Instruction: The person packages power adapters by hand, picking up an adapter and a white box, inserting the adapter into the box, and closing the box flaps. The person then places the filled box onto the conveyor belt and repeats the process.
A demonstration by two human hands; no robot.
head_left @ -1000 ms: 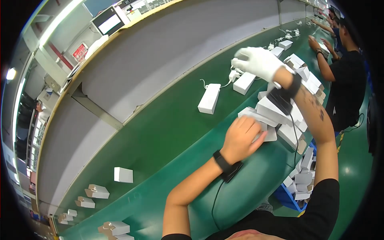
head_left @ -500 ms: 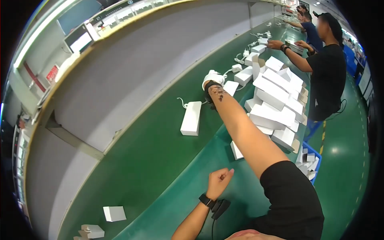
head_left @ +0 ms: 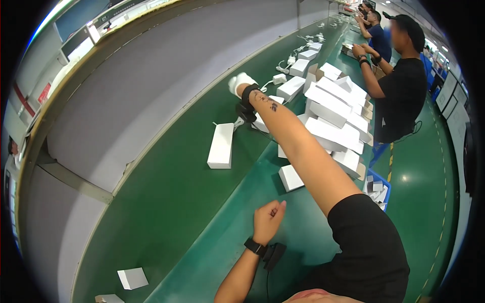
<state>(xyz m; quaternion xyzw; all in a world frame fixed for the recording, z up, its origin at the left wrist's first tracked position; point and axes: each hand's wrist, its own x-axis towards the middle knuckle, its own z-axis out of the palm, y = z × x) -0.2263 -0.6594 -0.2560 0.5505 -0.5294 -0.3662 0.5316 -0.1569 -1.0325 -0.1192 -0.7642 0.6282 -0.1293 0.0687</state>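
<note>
My right arm stretches far across the green bench, over the near side of the white box pile. White material, apparently a glove, covers most of my right hand (head_left: 243,84), and its fingers cannot be made out. Beyond the pile's left side, that hand is above the bench, near a white charger (head_left: 279,79) with a cable. Below it a long white box (head_left: 221,146) lies with a white cable (head_left: 238,123) at its far end. My left hand (head_left: 268,222) is bare, curled into a loose fist with the thumb up, over the near bench; nothing shows in it.
Heaped white boxes (head_left: 331,129), some with open flaps, cover the right side; one white box (head_left: 290,178) lies nearer. Another box (head_left: 133,278) sits at lower left. A blue bin (head_left: 386,194) stands beside the bench. A co-worker (head_left: 404,81) works at far right.
My right hand has moved left and farther off, away from the boxes it was over. My left hand stays closed. The whole view has shifted slightly. The co-worker's hands have come together.
</note>
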